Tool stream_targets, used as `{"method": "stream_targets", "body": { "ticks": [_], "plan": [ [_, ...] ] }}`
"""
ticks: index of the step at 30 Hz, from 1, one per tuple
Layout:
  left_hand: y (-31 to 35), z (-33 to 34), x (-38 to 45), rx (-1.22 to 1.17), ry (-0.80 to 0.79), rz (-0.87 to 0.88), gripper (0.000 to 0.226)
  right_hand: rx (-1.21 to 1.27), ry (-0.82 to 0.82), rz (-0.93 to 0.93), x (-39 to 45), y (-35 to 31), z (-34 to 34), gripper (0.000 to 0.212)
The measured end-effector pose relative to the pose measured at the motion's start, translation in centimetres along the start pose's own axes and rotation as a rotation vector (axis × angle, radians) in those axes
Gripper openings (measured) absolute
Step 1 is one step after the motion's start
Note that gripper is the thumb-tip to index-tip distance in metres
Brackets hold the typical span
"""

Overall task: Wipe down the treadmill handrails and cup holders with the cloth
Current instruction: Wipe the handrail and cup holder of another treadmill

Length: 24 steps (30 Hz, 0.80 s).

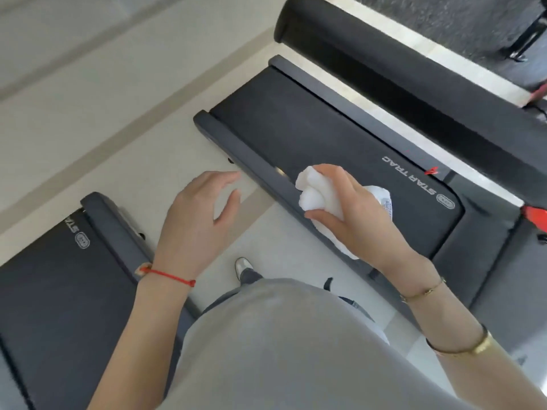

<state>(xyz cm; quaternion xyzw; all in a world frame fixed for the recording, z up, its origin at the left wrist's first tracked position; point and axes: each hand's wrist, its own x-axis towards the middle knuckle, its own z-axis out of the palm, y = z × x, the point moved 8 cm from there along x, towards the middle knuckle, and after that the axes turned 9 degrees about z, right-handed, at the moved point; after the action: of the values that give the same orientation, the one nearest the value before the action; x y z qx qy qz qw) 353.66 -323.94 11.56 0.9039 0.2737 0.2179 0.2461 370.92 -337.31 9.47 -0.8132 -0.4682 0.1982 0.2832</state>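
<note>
My right hand (pixel 355 214) is closed around a bunched white cloth (pixel 310 192), held in the air above the left side rail of a dark treadmill (pixel 296 125). A tail of the cloth hangs below my palm. My left hand (pixel 201 214) hovers open beside it, fingers spread, over the pale floor gap between two treadmills. No handrail or cup holder is in view; only decks and belts show.
A second treadmill deck (pixel 59 291) lies at the lower left, and a third (pixel 399 69) at the upper right. Pale tiled floor (pixel 103 113) runs between and beyond them. My shoe (pixel 243 266) stands in the gap. Red parts (pixel 535 214) show at the right edge.
</note>
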Motion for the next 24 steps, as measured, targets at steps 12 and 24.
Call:
{"method": "stream_targets", "body": {
  "ticks": [12, 24],
  "plan": [
    [-15.7, -11.3, 3.8, 0.077, 0.119, -0.176, 0.027, 0.079, -0.147, -0.127, 15.5, -13.2, 10.1, 0.053],
    [-27.1, -15.5, 10.5, 0.079, 0.218, -0.346, 0.028, 0.089, -0.257, -0.228, 31.4, -19.1, 15.4, 0.056]
  ]
}}
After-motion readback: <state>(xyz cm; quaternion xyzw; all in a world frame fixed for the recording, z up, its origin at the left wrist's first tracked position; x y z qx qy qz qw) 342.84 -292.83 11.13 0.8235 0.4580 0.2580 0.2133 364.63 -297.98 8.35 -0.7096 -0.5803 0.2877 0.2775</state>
